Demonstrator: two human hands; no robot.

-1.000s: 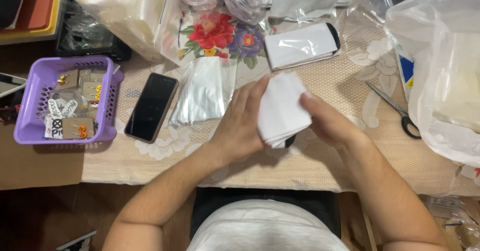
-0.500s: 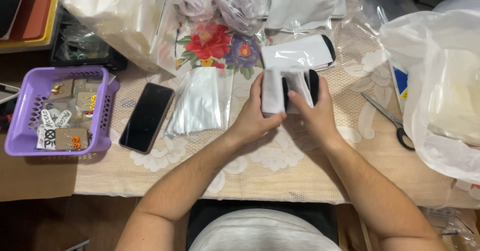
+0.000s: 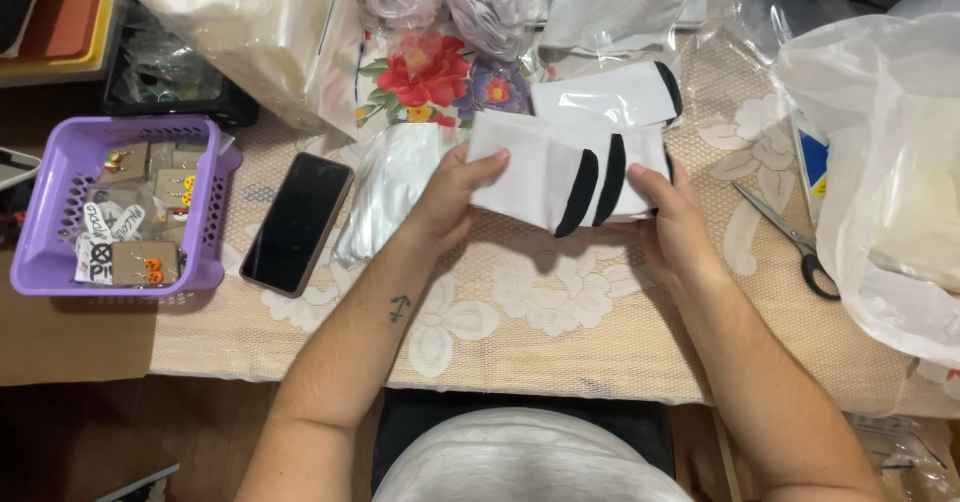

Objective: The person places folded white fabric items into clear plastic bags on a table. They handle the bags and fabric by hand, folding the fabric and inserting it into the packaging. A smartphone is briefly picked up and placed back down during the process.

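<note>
1. Cluttered table [image 3: 560, 332] under a beige lace cloth with a flower print; bags of stock crowd the far edge and the right side.
2. We hold a pair of white socks with black trim [image 3: 565, 172] just above the cloth, in the middle of the table, laid flat and stacked, black curved bands facing right.
3. Left hand [image 3: 445, 202]: thumb on top, fingers underneath, closed on the plain white end of the pair.
4. Right hand [image 3: 675, 222]: cupped under the banded end, thumb lying along the edge. Looks like a light pinch, but the fingers are hidden under the fabric, so we can't say how firm it is.
5. To do this well, in our judgement: keep both layers square, line the two black bands up edge to edge, keep light tension between the hands so nothing bunches.
6. Another sock [image 3: 605, 97] lies just beyond, touching or nearly touching ours. We should keep the pair lifted clear so it doesn't drag that one.
7. Flat clear bags [image 3: 385, 197] sit just left of the left hand, then a dark phone [image 3: 297, 224], then a purple basket [image 3: 215, 197] of small cards.
8. Scissors [image 3: 790, 237] lie to the right, near the right wrist. We mind the blades when moving that way.
9. Big white plastic bag [image 3: 880, 162] fills the right edge; little spare room there.
</note>
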